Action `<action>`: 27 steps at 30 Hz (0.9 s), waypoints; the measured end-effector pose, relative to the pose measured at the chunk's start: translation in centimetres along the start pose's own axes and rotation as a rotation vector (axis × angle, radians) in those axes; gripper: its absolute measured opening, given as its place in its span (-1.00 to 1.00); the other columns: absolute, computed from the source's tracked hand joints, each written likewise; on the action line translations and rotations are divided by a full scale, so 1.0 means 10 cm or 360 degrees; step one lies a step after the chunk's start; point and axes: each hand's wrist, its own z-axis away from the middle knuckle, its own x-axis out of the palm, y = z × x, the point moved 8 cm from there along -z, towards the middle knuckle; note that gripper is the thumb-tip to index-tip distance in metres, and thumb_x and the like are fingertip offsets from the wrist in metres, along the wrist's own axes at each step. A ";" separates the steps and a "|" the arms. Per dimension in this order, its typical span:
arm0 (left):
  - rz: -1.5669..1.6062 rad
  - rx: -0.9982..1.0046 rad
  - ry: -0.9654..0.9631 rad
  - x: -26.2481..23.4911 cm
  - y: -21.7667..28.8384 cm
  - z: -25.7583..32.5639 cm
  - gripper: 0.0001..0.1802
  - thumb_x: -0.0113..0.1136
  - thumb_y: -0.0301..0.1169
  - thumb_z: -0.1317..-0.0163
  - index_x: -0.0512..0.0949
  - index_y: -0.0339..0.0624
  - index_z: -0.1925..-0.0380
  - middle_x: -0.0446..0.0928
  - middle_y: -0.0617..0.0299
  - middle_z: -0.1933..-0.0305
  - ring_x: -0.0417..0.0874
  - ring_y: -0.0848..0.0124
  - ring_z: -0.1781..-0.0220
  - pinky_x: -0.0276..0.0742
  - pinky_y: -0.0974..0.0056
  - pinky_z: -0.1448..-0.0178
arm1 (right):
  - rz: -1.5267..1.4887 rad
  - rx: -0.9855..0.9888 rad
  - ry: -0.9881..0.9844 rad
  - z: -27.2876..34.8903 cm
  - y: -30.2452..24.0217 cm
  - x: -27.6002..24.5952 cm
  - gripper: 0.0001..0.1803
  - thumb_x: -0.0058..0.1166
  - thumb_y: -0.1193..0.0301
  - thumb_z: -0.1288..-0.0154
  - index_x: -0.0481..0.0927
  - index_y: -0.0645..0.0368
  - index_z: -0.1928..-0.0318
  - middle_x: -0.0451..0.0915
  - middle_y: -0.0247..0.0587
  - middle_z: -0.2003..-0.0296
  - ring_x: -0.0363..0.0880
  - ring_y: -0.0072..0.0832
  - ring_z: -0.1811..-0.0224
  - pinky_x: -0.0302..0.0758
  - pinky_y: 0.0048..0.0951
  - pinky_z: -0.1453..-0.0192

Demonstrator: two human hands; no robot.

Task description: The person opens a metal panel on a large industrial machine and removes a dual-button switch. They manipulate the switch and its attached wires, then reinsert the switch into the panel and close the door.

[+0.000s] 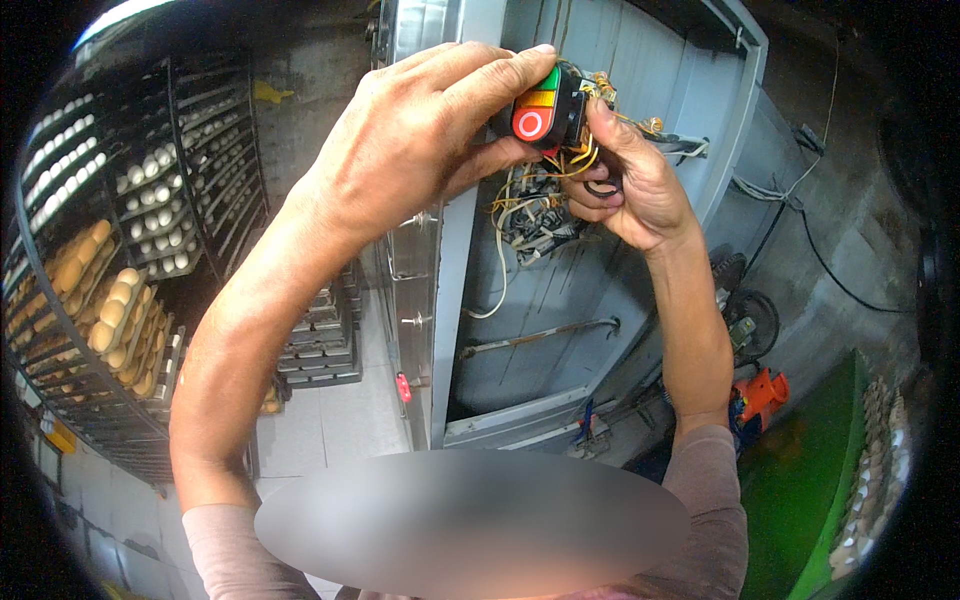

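High in front of me, my left hand (400, 140) grips a push-button switch (540, 112) by its front. The switch has a green, a yellow and a round red part set in a black body. My right hand (640, 180) is closed at its wired back, the thumb pressed against that side. Thin yellow wires (580, 160) trail from the switch down past my right fingers. A dark loop (604, 188) shows among those fingers; I cannot make out what it belongs to. Behind my hands, a tangle of wires and connectors (540, 225) hangs inside an open grey metal cabinet (530, 375).
On the left stand tall dark racks (170, 110) with trays of white and browned dough pieces. Stacked dark trays (322, 345) sit beside the cabinet. Loose cables (830, 265) run along the right wall. An orange object (765, 395) and a green panel (800, 480) are at lower right.
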 end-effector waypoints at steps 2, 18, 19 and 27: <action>-0.0025 0.0034 0.0024 0.00 0.00 0.02 -0.29 0.54 -0.34 0.10 0.56 -0.18 -0.15 0.64 0.07 0.14 0.70 0.22 0.24 0.64 0.26 0.16 | 0.0015 0.0002 -0.0011 -0.01 0.02 0.01 -0.49 -0.15 -0.05 -0.53 0.51 0.19 0.08 0.17 -0.57 0.61 0.09 -0.79 0.73 0.02 -0.71 0.71; -0.0002 0.0438 -0.0087 0.08 0.15 -0.09 -0.47 0.44 -0.46 0.04 0.60 -0.07 -0.04 0.53 0.10 -0.11 0.57 0.07 -0.14 0.59 0.10 -0.15 | -0.0071 0.0102 -0.0053 -0.05 0.02 0.00 -0.56 -0.09 -0.05 -0.50 0.50 0.09 0.17 0.17 -0.52 0.60 0.11 -0.77 0.73 0.01 -0.71 0.71; -0.0002 0.0497 -0.0146 0.12 0.15 -0.08 -0.50 0.44 -0.45 0.03 0.60 -0.08 0.00 0.52 0.11 -0.10 0.57 0.07 -0.14 0.60 0.10 -0.15 | -0.0052 0.0116 -0.0038 -0.05 0.02 0.00 -0.57 -0.10 -0.05 -0.51 0.50 0.08 0.17 0.17 -0.52 0.59 0.11 -0.77 0.73 0.01 -0.72 0.71; 0.0064 0.0641 -0.0298 0.15 0.10 -0.08 -0.56 0.45 -0.45 0.02 0.59 -0.14 0.07 0.49 0.13 -0.02 0.57 0.06 -0.11 0.63 0.10 -0.10 | -0.0099 0.0163 0.0035 -0.09 0.03 0.04 -0.62 -0.08 -0.03 -0.51 0.46 -0.01 0.27 0.17 -0.58 0.63 0.06 -0.82 0.77 -0.05 -0.73 0.76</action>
